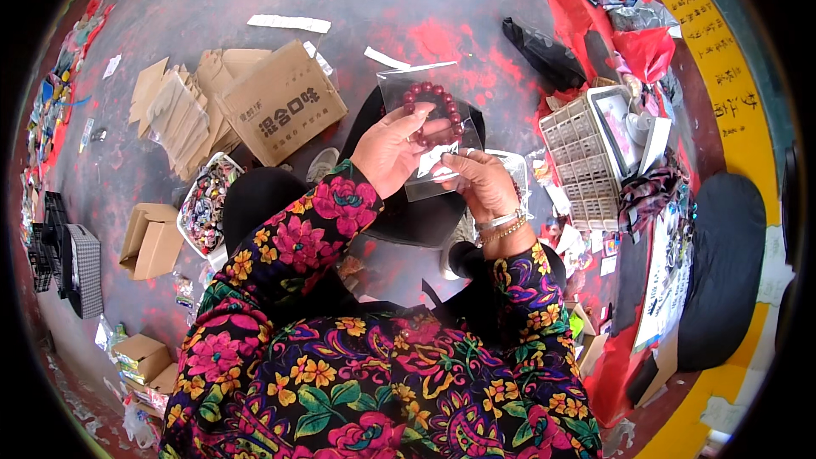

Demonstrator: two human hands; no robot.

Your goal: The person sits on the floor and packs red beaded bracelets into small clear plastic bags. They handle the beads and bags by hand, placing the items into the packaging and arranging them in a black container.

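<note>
A flattened brown cardboard box [285,100] lies on the floor [212,0] at the left. The left hand [389,151] grips a dark red bead bracelet [433,110] at the mouth of a clear plastic bag [421,85], raised above the person's lap. The right hand [480,183] pinches the bag's lower edge, with a grey compartment tray [578,161] on the floor beyond it.

One bead bracelet [434,110], one clear bag [429,132], one compartment tray [585,161], three closed cardboard boxes [282,102]
</note>
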